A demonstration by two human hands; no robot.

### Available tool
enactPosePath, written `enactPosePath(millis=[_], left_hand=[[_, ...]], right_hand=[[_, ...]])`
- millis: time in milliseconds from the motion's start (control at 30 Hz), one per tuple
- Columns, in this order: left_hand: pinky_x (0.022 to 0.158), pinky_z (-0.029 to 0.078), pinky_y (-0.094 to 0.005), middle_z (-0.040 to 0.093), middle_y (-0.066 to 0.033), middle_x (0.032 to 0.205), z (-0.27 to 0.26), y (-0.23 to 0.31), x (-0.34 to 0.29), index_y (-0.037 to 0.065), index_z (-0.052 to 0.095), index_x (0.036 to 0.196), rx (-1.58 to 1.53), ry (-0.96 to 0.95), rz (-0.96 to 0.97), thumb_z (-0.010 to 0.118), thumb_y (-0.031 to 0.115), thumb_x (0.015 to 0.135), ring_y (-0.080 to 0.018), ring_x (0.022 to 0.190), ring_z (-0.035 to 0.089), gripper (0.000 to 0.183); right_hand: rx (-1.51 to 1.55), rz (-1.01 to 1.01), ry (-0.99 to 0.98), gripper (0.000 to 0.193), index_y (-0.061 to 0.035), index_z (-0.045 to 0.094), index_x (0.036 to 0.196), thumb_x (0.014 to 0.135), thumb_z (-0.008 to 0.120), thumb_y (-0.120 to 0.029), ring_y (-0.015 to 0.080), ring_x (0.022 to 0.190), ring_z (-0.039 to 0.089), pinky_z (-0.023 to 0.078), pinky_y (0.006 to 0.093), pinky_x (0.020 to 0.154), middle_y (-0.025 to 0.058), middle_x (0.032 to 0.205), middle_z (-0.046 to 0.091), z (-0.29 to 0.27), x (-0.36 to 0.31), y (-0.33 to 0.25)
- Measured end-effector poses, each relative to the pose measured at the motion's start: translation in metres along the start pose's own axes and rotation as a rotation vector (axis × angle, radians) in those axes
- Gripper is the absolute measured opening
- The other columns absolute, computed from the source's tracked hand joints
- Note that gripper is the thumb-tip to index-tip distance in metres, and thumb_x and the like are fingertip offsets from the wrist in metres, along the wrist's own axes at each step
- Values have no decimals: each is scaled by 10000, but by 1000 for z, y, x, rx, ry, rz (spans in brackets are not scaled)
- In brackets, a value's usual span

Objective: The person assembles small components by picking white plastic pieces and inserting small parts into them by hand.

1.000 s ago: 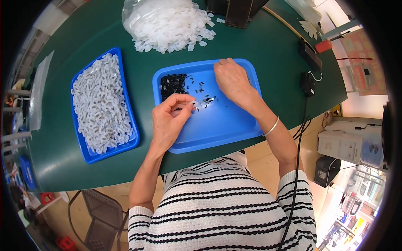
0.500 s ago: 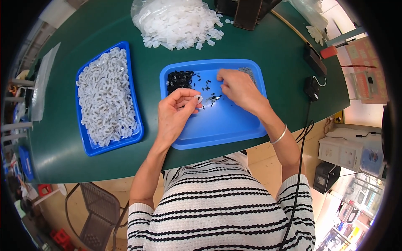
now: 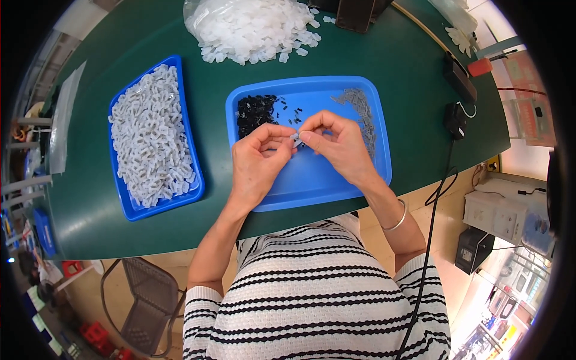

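Above the middle of a shallow blue tray point(image 3: 318, 193), both hands meet fingertip to fingertip. My left hand point(image 3: 255, 165) pinches a small whitish translucent plastic piece point(image 3: 295, 137) between thumb and fingers. Against that piece, my right hand point(image 3: 341, 147) presses its thumb and forefinger together; whatever sits between them is too small and covered to name. In the tray's far left corner lies a heap of small black pieces point(image 3: 255, 113), with several strewn beside it. Thin grey pieces point(image 3: 359, 103) are spread along the tray's right side.
To the left stands a second blue tray point(image 3: 165, 207) full of whitish pieces with grey parts point(image 3: 147, 132). Farther back, a clear bag spills white plastic pieces point(image 3: 252, 30) onto the green table point(image 3: 204, 78). A black cable point(image 3: 433, 240) hangs at the right; a chair point(image 3: 144, 300) stands lower left.
My right hand has come from the tray's far side toward me and left, up to the left hand. The grey pieces it covered now show. The view has shifted slightly.
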State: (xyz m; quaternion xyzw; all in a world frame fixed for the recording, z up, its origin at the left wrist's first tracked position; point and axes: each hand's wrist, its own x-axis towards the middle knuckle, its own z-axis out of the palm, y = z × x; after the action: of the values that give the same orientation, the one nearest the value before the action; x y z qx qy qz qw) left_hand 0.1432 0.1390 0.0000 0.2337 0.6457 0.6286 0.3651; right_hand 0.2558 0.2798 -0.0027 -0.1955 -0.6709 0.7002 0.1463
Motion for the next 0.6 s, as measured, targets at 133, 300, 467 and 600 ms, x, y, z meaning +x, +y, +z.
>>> enactPosePath(millis=[133, 300, 467, 600], left_hand=[[741, 542, -215, 693, -80, 908, 2, -1, -4, -61, 649, 1024, 69, 21, 63, 646, 1, 891, -120, 824, 678, 147], [745, 532, -215, 691, -69, 924, 4, -7, -9, -42, 666, 1036, 118, 69, 138, 641, -9, 892, -122, 844, 676, 150], [737, 532, -225, 679, -77, 957, 10, -11, -12, -11, 689, 1027, 245, 184, 339, 650, -29, 882, -118, 843, 661, 152], [731, 532, -227, 671, -85, 956, 10, -10, -12, -2, 694, 1023, 366, 198, 435, 657, -32, 875, -118, 832, 653, 155]], right_hand=[[-50, 26, 5, 112, -5, 638, 935, 904, 677, -106, 78, 794, 565, 479, 223, 635, 26, 910, 631, 2, -1, 8], [6, 75, 2, 127, -2, 617, 935, 919, 664, -118, 83, 786, 566, 494, 229, 633, 37, 905, 628, 7, -4, 9], [75, 3, 87, 111, 13, 591, 896, 914, 636, -87, 96, 721, 567, 503, 247, 610, 35, 843, 618, 16, -8, 19], [114, 20, 99, 106, 6, 583, 890, 917, 636, -81, 99, 707, 566, 499, 245, 606, 38, 838, 611, 22, -10, 22]])
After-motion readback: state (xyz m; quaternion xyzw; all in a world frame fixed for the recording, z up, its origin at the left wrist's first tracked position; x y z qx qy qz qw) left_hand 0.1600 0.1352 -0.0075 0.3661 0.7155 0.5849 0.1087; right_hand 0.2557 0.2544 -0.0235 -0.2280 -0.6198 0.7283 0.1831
